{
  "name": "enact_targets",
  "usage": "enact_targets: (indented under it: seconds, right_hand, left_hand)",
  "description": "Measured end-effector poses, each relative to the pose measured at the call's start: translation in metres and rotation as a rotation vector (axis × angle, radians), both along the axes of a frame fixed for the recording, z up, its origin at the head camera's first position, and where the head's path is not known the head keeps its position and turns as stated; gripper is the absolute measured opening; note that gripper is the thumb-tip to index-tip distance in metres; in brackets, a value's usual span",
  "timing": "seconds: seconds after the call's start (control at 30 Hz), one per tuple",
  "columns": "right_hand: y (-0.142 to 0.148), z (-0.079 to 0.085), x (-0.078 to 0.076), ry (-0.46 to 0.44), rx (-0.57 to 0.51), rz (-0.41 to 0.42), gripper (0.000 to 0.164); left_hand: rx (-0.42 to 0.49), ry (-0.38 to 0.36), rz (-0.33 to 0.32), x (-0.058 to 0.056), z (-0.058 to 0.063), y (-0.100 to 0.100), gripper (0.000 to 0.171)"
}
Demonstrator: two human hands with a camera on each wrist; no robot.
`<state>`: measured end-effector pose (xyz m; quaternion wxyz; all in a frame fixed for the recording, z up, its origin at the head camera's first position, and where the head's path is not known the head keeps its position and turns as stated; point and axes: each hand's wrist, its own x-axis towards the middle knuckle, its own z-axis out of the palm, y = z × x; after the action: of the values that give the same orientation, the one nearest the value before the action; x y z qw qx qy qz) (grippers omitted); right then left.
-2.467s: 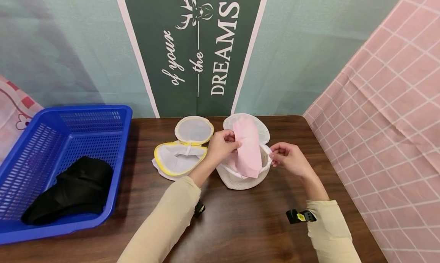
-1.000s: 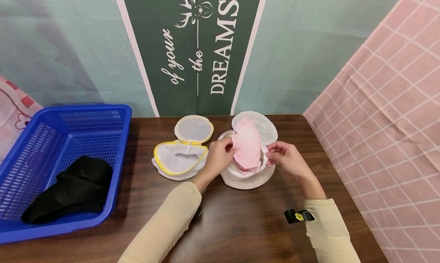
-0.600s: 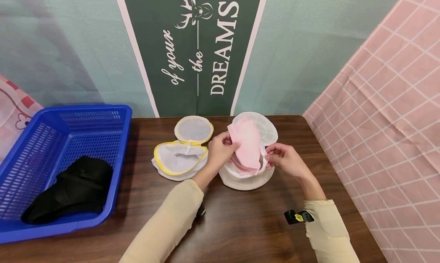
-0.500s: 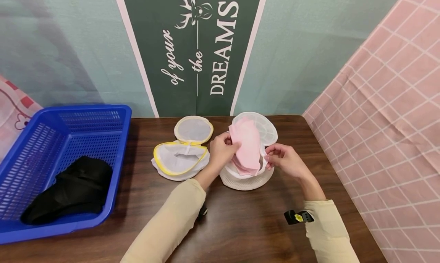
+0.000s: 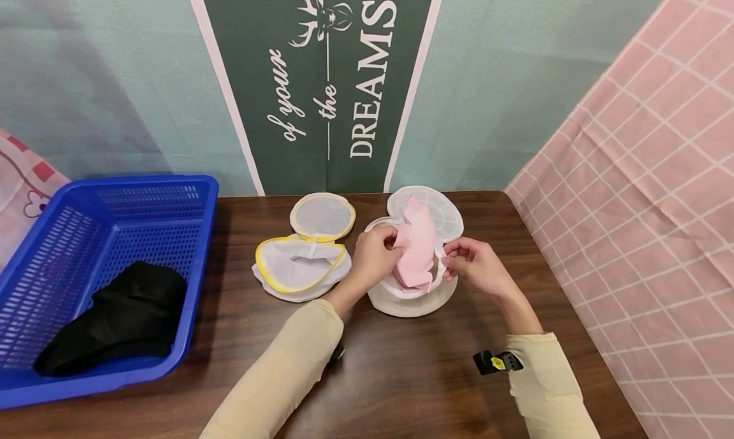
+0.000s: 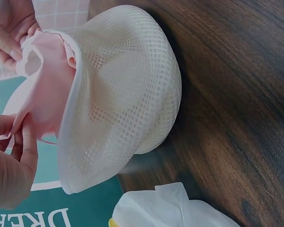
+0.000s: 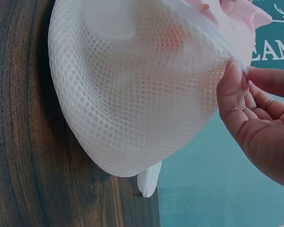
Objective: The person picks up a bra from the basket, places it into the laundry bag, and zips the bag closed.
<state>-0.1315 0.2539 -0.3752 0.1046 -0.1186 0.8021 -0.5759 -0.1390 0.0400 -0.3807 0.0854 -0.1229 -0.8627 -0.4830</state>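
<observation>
A soft pink garment stands partly in the mouth of a white mesh laundry bag. Its fabric bends and folds, and its lower part is hidden inside the bag. My left hand pinches the garment's edge between thumb and fingers, as the left wrist view also shows. On the far side of the opening, my right hand pinches the bag's zipped rim; the right wrist view shows thumb and forefinger on that edge. The bag's round lid lies folded back behind the garment. Through the mesh a pinkish patch shows.
Left of the bag lies a second mesh laundry bag with yellow trim, its lid flipped back. A blue plastic basket stands at the left with a black garment inside. A pink tiled wall covering borders the brown table.
The garment has sunk and crumpled, its near edge now folded inside the rim. My left hand has shifted slightly right with it. My right hand has moved slightly left with the bag's rim, then stayed.
</observation>
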Motion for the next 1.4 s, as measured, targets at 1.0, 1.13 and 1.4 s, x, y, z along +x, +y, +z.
enact_targets:
  seconds: [1.0,1.13,1.4]
  right_hand:
    - [-0.006,0.016,-0.001,0.020,-0.134,-0.020,0.020]
    - [-0.006,0.016,-0.001,0.015,-0.147,-0.028,0.020]
    - [-0.003,0.011,-0.007,-0.114,-0.118,-0.142,0.014]
  left_hand:
    - [-0.306,0.253,-0.115,-0.001,-0.003,-0.010,0.023]
    - [-0.354,0.304,-0.144,0.000,-0.005,-0.009,0.020]
    - [-0.314,0.297,-0.220,0.001,-0.006,-0.010,0.022]
